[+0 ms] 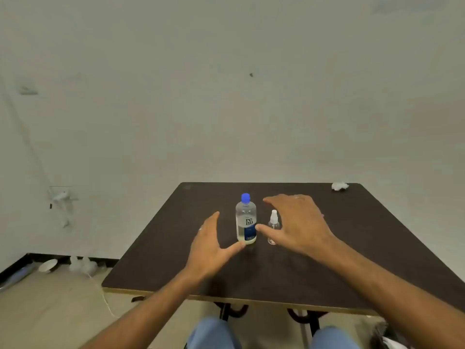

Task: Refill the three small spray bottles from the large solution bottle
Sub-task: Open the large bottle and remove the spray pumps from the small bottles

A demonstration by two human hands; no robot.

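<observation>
A large clear solution bottle (245, 219) with a blue cap and a dark label stands upright near the middle of the dark table (352, 248). Just right of it stands a small clear spray bottle (273, 222) with a white nozzle, partly behind my right hand. My left hand (210, 245) hovers open to the left of the large bottle, thumb tip near its base. My right hand (297, 222) is spread open above and around the small spray bottle, holding nothing. Only one small spray bottle shows; any others are hidden by my right hand.
A crumpled white tissue (339, 186) lies at the table's far right corner. A plain wall rises behind the table. On the floor at the left lie a white bowl (48, 265) and some clear plastic items (83, 265). My knees in blue trousers show below the near edge.
</observation>
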